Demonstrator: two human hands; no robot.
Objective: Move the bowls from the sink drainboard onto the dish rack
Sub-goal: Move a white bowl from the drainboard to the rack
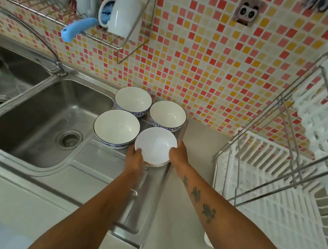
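while hands (134, 158) grip bowl (155, 145), counter (192, 168) open.

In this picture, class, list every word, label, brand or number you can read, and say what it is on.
None can be read.
The panda sticker on the tiled wall: a cartoon face, no words.
The white mug on the wall rack: blue marking, too blurred to read.
The bowls on the drainboard, including the held bowl: pattern only, no lettering.

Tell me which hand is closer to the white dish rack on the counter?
The right hand. It grips the right side of the plain white bowl, the side facing the dish rack. The left hand grips the bowl's left side, farther from the rack, nearer the sink basin.
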